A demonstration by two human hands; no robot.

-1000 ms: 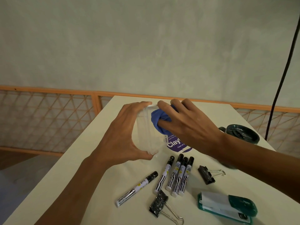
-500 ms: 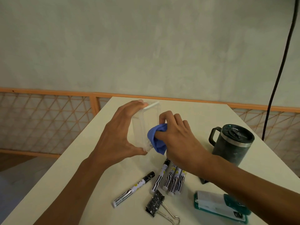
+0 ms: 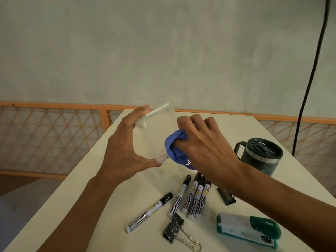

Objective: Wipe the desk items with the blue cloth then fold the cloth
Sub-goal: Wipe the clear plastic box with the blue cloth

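Note:
My left hand (image 3: 125, 150) grips a clear plastic container (image 3: 156, 135) above the white desk (image 3: 91, 197), thumb under its bottom corner and fingertips at its top rim. My right hand (image 3: 203, 148) holds the bunched blue cloth (image 3: 175, 146) and presses it against the container's right side. Below my right hand lie several black-and-white markers (image 3: 194, 195), two black binder clips (image 3: 173, 228) (image 3: 226, 197) and a green and white stapler (image 3: 249, 230). A dark green lidded mug (image 3: 261, 155) stands at the right. A purple label (image 3: 189, 163) peeks out under the cloth.
The desk's left edge drops off to the floor beside an orange lattice railing (image 3: 54, 135). A black cable (image 3: 309, 75) hangs down the wall at the far right, behind the mug.
My right hand slid the cloth from the container's top down its side and now rubs the lower right side. My left hand tilted the container slightly. The view shifted a little.

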